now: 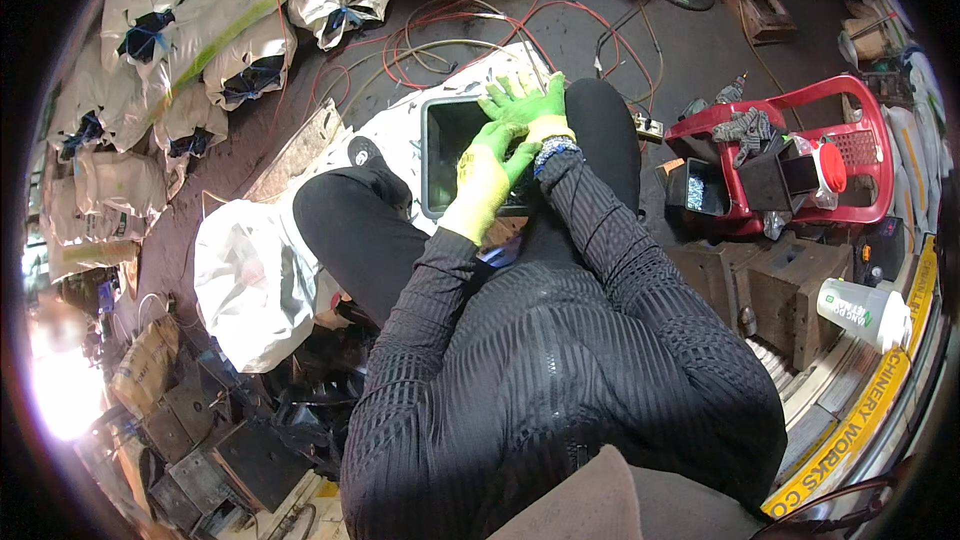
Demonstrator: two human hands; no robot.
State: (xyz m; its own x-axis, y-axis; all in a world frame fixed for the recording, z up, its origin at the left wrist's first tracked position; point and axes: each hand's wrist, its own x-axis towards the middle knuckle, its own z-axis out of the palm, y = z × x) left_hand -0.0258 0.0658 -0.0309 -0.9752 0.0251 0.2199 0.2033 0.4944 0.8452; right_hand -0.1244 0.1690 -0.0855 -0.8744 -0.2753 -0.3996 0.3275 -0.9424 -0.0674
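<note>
Both my hands wear green and yellow work gloves. My right hand [532, 105] is held out with its fingers spread and grips nothing. My left hand [485, 175] reaches across to it. Its thumb and fingertips close on the yellow cuff of the right glove [550, 128], near the wrist. Below the hands, between my knees, is a black rectangular tub [432, 165] with a pale rim. The hands hide part of its right side, and its dark inside does not show clearly.
A red plastic chair [870, 180] on the right holds grey gloves [745, 130], black bins [700, 188] and a red-lidded container [830, 168]. White sacks [150, 110] line the left. Red hoses [400, 50] cross the floor ahead. A white cup [860, 312] stands at the right.
</note>
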